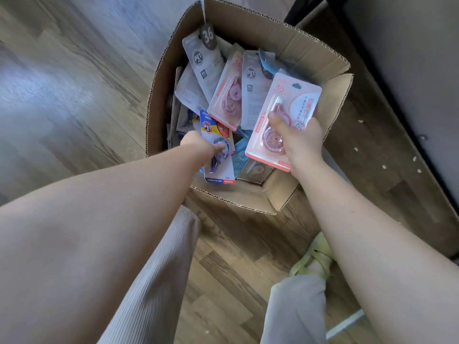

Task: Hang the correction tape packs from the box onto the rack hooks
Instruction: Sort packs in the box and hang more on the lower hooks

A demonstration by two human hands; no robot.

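An open cardboard box (310,58) stands on the wood floor, filled with several carded correction tape packs in grey, pink and blue. My right hand (301,142) grips a pink correction tape pack (285,115) by its lower half, thumb across the blister, over the box's right side. My left hand (198,145) reaches into the box and pinches a blue-and-white pack (218,155) with a purple dispenser; its fingers are partly hidden behind that pack. A grey pack marked 36 (203,53) leans at the back. No rack hooks are in view.
The box's flaps stand up around the packs. A dark shelf base (397,135) with small white specks runs diagonally at the right, against a grey panel. My grey trouser legs and a yellow-green sandal (315,259) are on the floor just in front of the box.
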